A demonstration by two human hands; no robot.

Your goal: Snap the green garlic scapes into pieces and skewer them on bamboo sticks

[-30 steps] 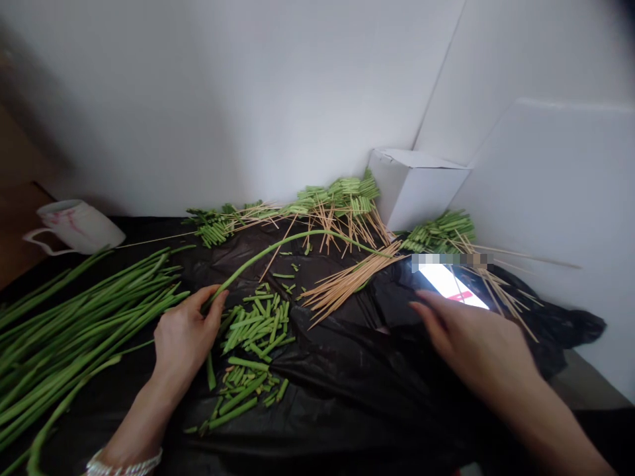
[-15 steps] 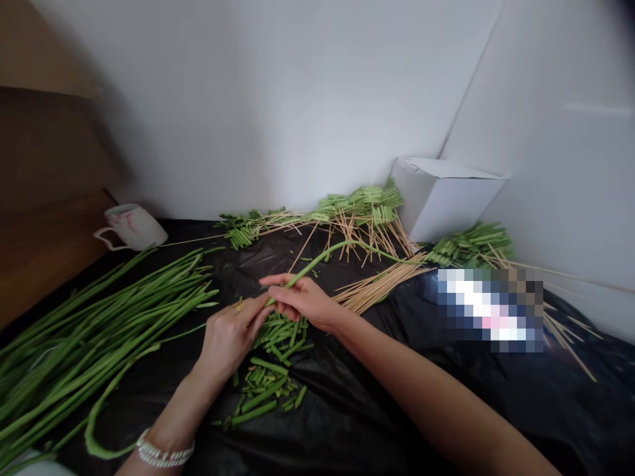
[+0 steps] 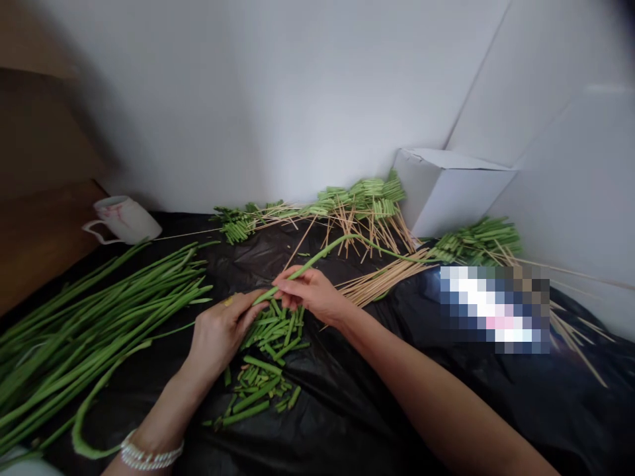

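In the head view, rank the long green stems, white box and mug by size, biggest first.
1. Long green stems
2. White cardboard box
3. White mug

The stems lie nearest the camera, so that lead is unsure.

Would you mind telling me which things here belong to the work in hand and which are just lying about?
Part of the work: green stalk held by left hand and right hand; cut stalk pieces; uncut stalks; bamboo skewers.

Lying about: white mug; white cardboard box.
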